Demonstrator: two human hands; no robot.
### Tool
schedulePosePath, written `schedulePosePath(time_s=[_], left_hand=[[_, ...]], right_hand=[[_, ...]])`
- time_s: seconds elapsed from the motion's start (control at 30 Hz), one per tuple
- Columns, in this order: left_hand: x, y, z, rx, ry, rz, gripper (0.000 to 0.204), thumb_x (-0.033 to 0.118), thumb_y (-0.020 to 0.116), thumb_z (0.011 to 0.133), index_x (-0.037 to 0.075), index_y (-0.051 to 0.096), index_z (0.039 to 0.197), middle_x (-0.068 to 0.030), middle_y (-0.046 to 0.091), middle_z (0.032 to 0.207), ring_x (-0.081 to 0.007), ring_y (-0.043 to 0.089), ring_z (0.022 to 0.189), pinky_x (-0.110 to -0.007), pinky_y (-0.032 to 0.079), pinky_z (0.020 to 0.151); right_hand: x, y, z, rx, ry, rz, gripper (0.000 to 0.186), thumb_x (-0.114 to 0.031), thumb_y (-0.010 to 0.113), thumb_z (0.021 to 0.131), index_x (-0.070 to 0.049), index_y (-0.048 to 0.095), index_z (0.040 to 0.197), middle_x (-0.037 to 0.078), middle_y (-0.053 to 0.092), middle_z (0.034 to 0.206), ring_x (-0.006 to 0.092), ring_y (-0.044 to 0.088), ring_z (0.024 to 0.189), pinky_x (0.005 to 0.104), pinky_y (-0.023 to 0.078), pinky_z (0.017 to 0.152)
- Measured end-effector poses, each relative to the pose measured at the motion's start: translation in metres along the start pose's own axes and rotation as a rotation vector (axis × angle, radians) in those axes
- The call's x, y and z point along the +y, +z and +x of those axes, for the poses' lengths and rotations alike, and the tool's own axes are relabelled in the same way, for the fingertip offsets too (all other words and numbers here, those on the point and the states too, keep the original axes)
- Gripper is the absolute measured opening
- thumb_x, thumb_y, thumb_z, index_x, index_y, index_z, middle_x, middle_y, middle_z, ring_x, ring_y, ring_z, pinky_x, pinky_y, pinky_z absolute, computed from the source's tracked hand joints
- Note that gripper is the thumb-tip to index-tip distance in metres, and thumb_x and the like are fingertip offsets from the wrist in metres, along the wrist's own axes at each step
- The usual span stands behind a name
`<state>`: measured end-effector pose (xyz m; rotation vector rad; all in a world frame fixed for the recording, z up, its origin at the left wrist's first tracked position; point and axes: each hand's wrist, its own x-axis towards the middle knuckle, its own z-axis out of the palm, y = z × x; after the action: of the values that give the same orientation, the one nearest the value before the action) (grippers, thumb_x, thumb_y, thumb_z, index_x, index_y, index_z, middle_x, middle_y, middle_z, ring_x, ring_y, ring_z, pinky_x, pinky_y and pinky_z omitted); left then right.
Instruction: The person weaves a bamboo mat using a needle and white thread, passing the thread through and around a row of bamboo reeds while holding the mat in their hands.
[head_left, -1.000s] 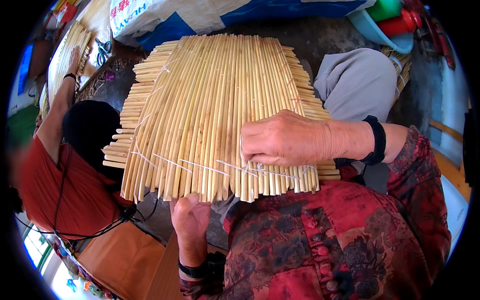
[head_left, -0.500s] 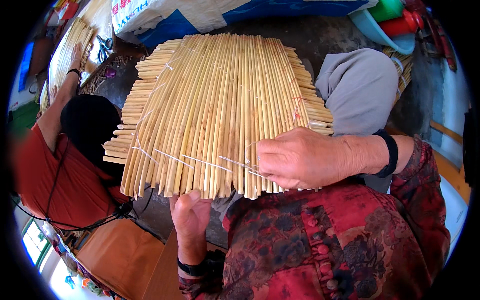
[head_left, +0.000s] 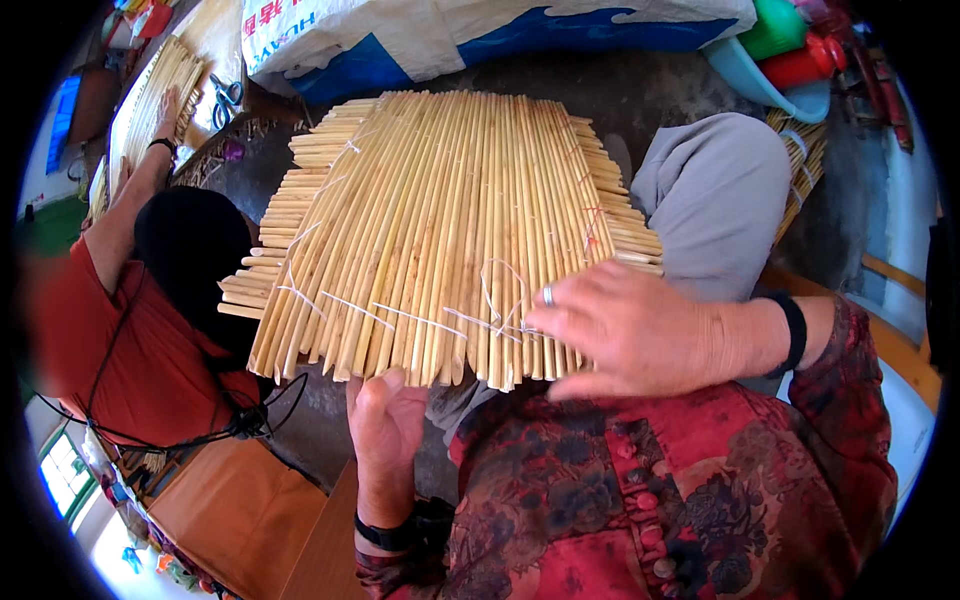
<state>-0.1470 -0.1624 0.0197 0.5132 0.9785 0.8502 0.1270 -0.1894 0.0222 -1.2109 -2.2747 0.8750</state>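
Across my lap lies a mat of pale straw-coloured stalks (head_left: pixel 420 210), laid side by side in one layer over another layer running crosswise. My left hand (head_left: pixel 388 425) grips its near edge, thumb on top and fingers hidden underneath. White thread (head_left: pixel 420 320) makes long slanting stitches along the near edge, and a loose loop of it stands up right of the middle. Beside that loop, my right hand (head_left: pixel 640 325) rests over the near right corner, fingers stretched and thumb apart. Whether a needle is there I cannot make out. Red thread (head_left: pixel 593 215) shows on the right side.
To the left a person in an orange-red top (head_left: pixel 140 350) reaches to another bundle of stalks (head_left: pixel 165 90), with scissors (head_left: pixel 226 100) beside it. A white and blue sack (head_left: pixel 480 45) lies beyond the mat. A light-blue basin (head_left: pixel 765 85) is far right, near tied stalks (head_left: pixel 800 165).
My right hand has opened from a pinch, its fingers now spread and slightly further right. The thread loop stands larger and plainer. My left hand keeps its hold.
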Motion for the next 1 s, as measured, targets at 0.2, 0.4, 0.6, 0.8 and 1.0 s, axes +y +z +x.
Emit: schedulePosePath(time_s=[0.2, 0.4, 0.6, 0.8, 1.0], left_hand=[[0.006, 0.003, 0.010, -0.043, 0.009, 0.032, 0.058, 0.013, 0.050, 0.083, -0.002, 0.034, 0.137, -0.0182, 0.047, 0.134, -0.0318, 0.048, 0.122, -0.048, 0.038, 0.102], [0.005, 0.006, 0.016, -0.010, -0.020, 0.023, 0.058, 0.014, 0.050, 0.084, -0.002, 0.034, 0.137, -0.0175, 0.047, 0.134, -0.0318, 0.048, 0.122, -0.049, 0.042, 0.098], [0.019, 0.008, 0.018, -0.052, 0.011, 0.094, 0.058, 0.021, 0.060, 0.086, -0.002, 0.036, 0.134, -0.0148, 0.052, 0.127, -0.0263, 0.052, 0.117, -0.045, 0.041, 0.098], [0.052, 0.007, 0.018, -0.062, 1.191, 1.783, 0.057, 0.026, 0.079, 0.069, 0.002, 0.056, 0.115, -0.0119, 0.058, 0.105, -0.0286, 0.054, 0.101, -0.045, 0.039, 0.094], [0.085, 0.076, 0.049, -0.229, 1.142, 2.057, 0.067, 0.018, 0.080, 0.063, 0.003, 0.052, 0.122, -0.0141, 0.055, 0.115, -0.0302, 0.047, 0.117, -0.049, 0.032, 0.101]], right_hand=[[-0.026, 0.005, -0.011, -0.113, 0.003, -0.345, 0.069, -0.033, 0.071, 0.071, 0.004, 0.049, 0.125, 0.016, 0.057, 0.108, 0.0271, 0.056, 0.103, 0.0368, 0.043, 0.082], [-0.024, 0.018, -0.011, 0.009, 0.063, -0.506, 0.045, -0.016, 0.053, 0.079, 0.005, 0.054, 0.119, 0.015, 0.060, 0.099, 0.0259, 0.058, 0.095, 0.0344, 0.045, 0.079], [-0.023, 0.003, -0.008, -0.143, 0.119, -0.429, 0.046, -0.010, 0.053, 0.081, 0.002, 0.048, 0.125, 0.018, 0.058, 0.112, 0.0285, 0.056, 0.105, 0.0370, 0.045, 0.087], [-0.004, -0.027, 0.000, -0.096, 0.129, -0.310, 0.041, -0.009, 0.054, 0.081, -0.002, 0.051, 0.121, 0.014, 0.060, 0.105, 0.0297, 0.060, 0.096, 0.0373, 0.048, 0.082], [0.027, -0.091, 0.030, -0.124, 0.078, -0.187, 0.040, -0.008, 0.060, 0.081, -0.008, 0.053, 0.120, 0.015, 0.061, 0.096, 0.0355, 0.061, 0.085, 0.0434, 0.049, 0.071]])
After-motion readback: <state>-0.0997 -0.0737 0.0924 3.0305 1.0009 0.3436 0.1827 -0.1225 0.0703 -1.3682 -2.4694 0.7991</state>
